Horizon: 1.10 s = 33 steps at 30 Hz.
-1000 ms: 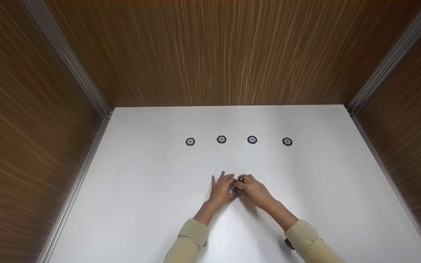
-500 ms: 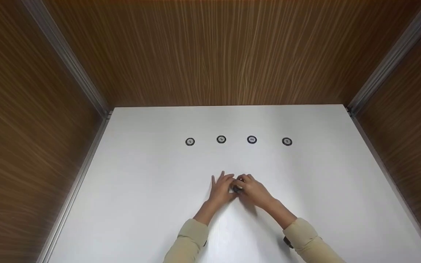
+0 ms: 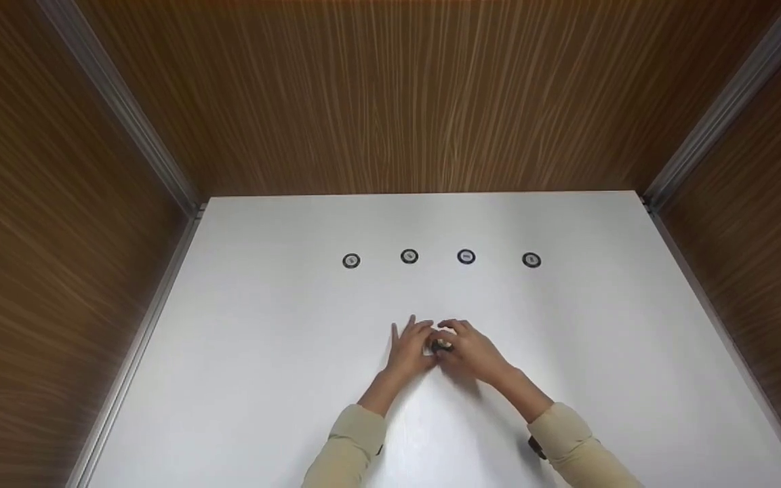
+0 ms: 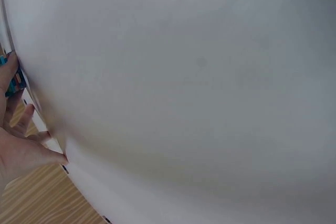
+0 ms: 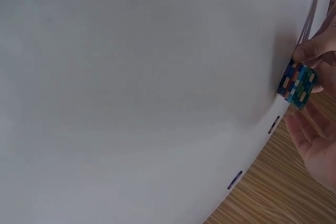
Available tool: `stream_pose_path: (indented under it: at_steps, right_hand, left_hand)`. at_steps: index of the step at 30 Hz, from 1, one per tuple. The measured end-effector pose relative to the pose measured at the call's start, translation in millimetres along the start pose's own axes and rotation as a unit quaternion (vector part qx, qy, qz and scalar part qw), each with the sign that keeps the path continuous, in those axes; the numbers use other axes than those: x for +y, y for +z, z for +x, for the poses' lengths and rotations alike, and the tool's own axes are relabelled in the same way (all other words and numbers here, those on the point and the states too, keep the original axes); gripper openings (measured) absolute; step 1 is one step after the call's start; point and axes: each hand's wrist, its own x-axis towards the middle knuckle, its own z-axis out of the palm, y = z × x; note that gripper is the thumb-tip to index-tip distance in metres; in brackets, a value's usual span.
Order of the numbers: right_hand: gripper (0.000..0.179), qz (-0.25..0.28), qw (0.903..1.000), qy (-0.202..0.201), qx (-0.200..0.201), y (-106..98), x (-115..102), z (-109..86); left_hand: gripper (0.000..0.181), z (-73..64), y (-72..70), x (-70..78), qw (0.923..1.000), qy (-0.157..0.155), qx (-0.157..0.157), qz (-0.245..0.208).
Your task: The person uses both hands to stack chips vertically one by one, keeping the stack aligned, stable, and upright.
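Starting from the left of my head view, I see a wood-grain panel (image 3: 58, 271) and a grey metal rail (image 3: 126, 108) running down toward the white surface (image 3: 262, 379). Well back on that surface lies the first chip (image 3: 351, 260), flat and round, with a dark rim and pale middle. Nearer me and to its right, the left hand (image 3: 409, 349) reaches out of a beige sleeve (image 3: 350, 440). Its outer fingers are spread, and the wrist views show me its thumb pinching a stack of chips (image 5: 297, 83) with blue, teal and reddish edges. That stack stands on the surface, between the two hands. Beyond them lie the second chip (image 3: 409, 256) and the third chip (image 3: 466, 256). Next comes the right hand (image 3: 477, 352), close against the stack; my right wrist view shows several of its fingers apart, but I can't tell whether it pinches anything. Further right lies the fourth chip (image 3: 531, 260), with a dark object (image 3: 537, 447) far nearer me, under the other sleeve (image 3: 567, 437).
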Motion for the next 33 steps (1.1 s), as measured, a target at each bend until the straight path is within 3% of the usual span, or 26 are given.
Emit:
stream_pose_path:
  at_steps: [7,16,24,33]
  right_hand:
    - [0.026,0.030,0.9966,0.052,0.056,-16.1,19.6,6.4]
    - [0.029,0.041,0.9786,0.185,0.080,-40.8,77.9,14.9]
    - [0.048,0.045,0.9519,0.303,-0.009,-59.6,128.7,15.7]
    - [0.070,0.028,0.9376,0.337,-0.081,-68.4,158.8,15.0]
  left_hand:
    - [0.043,0.3,-1.4,0.7,0.9998,-0.011,-0.011,-0.014]
    - [0.045,-0.9,0.9,-1.7,0.9988,-0.028,-0.019,-0.035]
    - [0.045,-0.8,0.0,0.6,0.9988,-0.032,-0.024,-0.029]
    - [0.044,1.2,-2.3,2.3,0.9983,-0.028,-0.029,-0.042]
